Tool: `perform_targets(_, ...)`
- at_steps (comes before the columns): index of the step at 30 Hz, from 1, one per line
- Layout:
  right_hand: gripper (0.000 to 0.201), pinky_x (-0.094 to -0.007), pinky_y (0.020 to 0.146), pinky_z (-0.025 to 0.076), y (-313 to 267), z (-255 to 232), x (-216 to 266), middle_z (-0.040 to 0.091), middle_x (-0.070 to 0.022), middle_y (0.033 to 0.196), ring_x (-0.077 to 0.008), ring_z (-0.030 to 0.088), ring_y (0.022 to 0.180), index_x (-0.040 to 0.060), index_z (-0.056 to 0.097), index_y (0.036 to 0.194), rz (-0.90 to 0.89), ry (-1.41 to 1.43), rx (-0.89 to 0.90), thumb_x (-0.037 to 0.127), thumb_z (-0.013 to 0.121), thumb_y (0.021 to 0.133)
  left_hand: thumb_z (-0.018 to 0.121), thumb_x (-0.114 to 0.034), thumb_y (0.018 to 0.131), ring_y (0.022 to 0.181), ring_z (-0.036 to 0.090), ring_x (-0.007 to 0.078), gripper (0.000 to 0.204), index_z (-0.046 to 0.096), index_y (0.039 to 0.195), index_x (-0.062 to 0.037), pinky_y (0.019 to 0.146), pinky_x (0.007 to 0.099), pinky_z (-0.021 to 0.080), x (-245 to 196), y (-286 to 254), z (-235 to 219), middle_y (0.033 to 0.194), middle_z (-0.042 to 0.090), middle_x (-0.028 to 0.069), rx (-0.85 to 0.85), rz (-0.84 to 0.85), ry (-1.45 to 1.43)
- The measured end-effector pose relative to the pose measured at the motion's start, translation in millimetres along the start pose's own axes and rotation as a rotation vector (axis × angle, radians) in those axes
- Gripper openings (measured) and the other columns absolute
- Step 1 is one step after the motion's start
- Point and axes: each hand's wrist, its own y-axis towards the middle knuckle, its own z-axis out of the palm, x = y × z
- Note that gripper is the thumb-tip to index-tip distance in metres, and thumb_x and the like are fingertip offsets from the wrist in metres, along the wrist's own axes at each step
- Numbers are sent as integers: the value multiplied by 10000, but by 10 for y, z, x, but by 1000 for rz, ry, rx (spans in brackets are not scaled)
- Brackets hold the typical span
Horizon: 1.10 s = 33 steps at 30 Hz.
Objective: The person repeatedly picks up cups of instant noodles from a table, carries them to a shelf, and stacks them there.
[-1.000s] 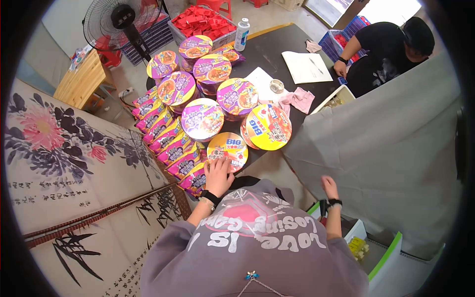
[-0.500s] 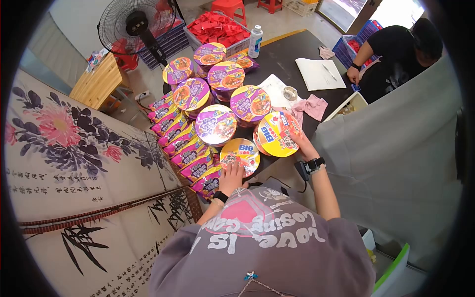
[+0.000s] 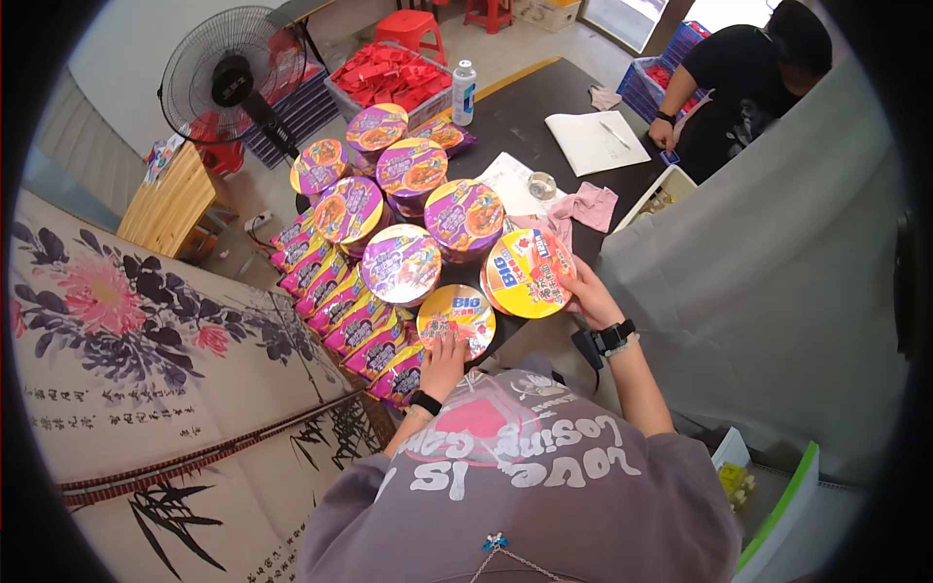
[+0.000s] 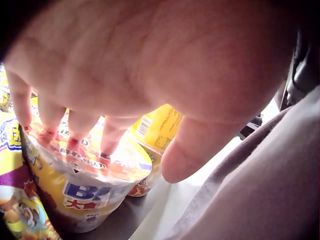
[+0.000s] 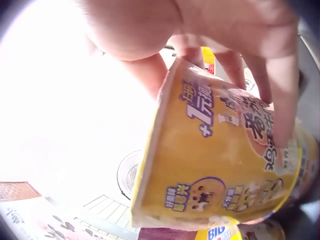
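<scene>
Fingers of the left hand [image 3: 443, 365] lie extended across the lid of the front tub [image 3: 468, 313], just as they did a second ago, while the right hand [image 3: 590, 299], then out beside the body, now grips the right tub [image 3: 528, 272]. Seen from the head, both yellow-lidded tubs sit at the near edge of the dark table [image 3: 520, 121], beside purple tubs [image 3: 465, 212] and a row of snack bags [image 3: 338, 303]. At the left wrist, slightly spread fingertips touch the lid and the thumb stands apart; the tub is upright, its "BIG" lettering partly blurred. At the right wrist, thumb and fingers are curled round the right tub, whose yellow side carries printed characters.
</scene>
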Motion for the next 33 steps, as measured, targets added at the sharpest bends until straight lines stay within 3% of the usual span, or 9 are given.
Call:
perform_targets(2, 500, -255, 697, 526, -46, 33, 31, 543, -63, 1129, -122, 588, 925, 54, 316, 1310, -19, -12, -23, 107, 530, 861, 466, -274, 846, 1092, 479, 293, 294, 494, 1114, -156, 796, 448, 451, 22, 3, 77, 1236, 459, 85, -130, 20, 37)
perform_targets(9, 305, -198, 598, 475, -38, 61, 76, 599, -4, 870, -47, 560, 723, 28, 531, 1102, -106, -182, -111, 157, 596, 833, 490, -281, 799, 1011, 514, 314, 305, 527, 1075, -155, 703, 473, 465, 79, 64, 223, 1169, 504, 109, -187, 69, 104)
perform_targets(13, 207, -189, 579, 415, 95, -17, -63, 589, -13, 755, -48, 512, 647, -25, 588, 961, -284, -264, -211, 112, 622, 809, 524, -276, 733, 880, 560, 340, 296, 575, 1001, -163, 515, 458, 468, 100, 139, 307, 1058, 566, 130, -339, 133, 278)
perform_targets(18, 182, -201, 580, 422, 158, -42, -163, 578, -16, 744, -59, 510, 641, -23, 580, 940, -327, -319, -264, 76, 623, 793, 546, -292, 707, 807, 576, 349, 294, 591, 978, -188, 421, 414, 461, 170, 156, 461, 1016, 586, 134, -475, 200, 371)
perform_targets(22, 174, -199, 574, 420, 147, -21, -127, 565, -17, 749, -61, 509, 639, -21, 567, 936, -322, -321, -292, 69, 613, 794, 533, -320, 724, 870, 575, 388, 311, 586, 1000, -187, 468, 453, 492, 210, 184, 594, 1049, 576, 152, -345, 156, 218)
perform_targets(23, 175, -199, 573, 420, 107, -14, -99, 562, -17, 746, -62, 510, 638, -22, 564, 934, -314, -325, -290, 70, 614, 793, 515, -334, 742, 926, 560, 418, 350, 565, 1050, -176, 527, 485, 506, 189, 180, 514, 1093, 551, 171, -54, 132, 157)
perform_targets(26, 165, -193, 571, 421, 69, 8, -60, 558, -15, 740, -65, 514, 638, -22, 553, 933, -306, -342, -281, 54, 606, 796, 498, -347, 764, 958, 546, 433, 377, 542, 1095, -172, 588, 514, 504, 376, 203, 1089, 1118, 530, 185, -86, 181, 132)
perform_targets(31, 155, -178, 542, 394, 78, 168, -72, 550, 2, 726, -42, 487, 615, -8, 548, 942, -381, -285, -210, 29, 597, 800, 461, -358, 801, 1097, 450, 449, 393, 502, 1147, -174, 707, 551, 477, 312, 220, 521, 1211, 455, 208, 137, 228, 67)
perform_targets(33, 167, -174, 526, 381, 74, 134, -156, 542, 14, 710, -24, 461, 595, -5, 550, 942, -400, -348, -229, 42, 609, 794, 457, -364, 809, 1150, 401, 446, 416, 472, 1183, -181, 741, 554, 466, 91, 223, -30, 1270, 396, 212, 356, 8, -83)
